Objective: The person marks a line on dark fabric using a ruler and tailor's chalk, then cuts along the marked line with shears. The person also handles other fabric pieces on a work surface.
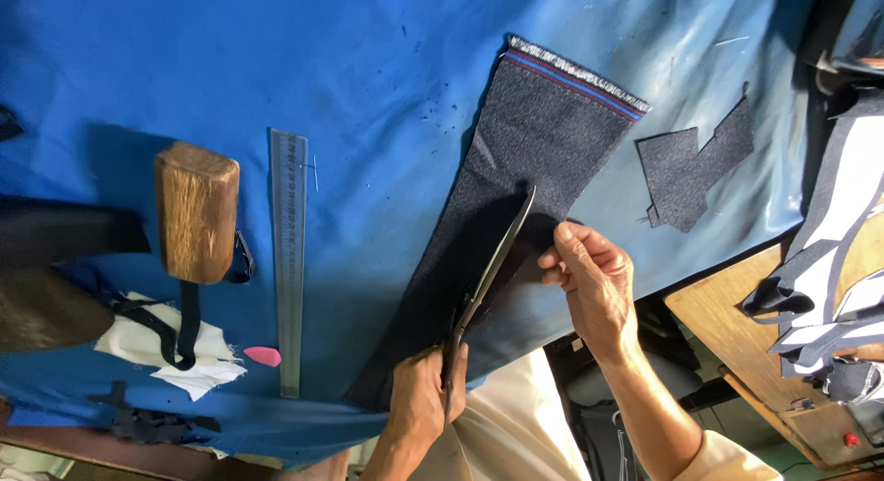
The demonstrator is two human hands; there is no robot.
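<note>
A long strip of dark grey cloth (543, 140) with a frayed, red-and-blue striped end lies on the blue table cover (387, 76). My left hand (419, 403) grips the handles of large black scissors (497, 260). Their blades point up along the strip's right side and lie over the cloth. My right hand (594, 283) pinches the cloth's right edge just beside the blade tips, fingers curled onto the fabric.
A steel ruler (289, 260) lies left of the strip, with a pink chalk piece (263, 356) beside it. Further left are a wooden block (196, 209), black straps and white cloth (207, 366). Grey offcuts (691, 168) lie at right, near a wooden bench (727, 315) with stacked fabric pieces (838, 260).
</note>
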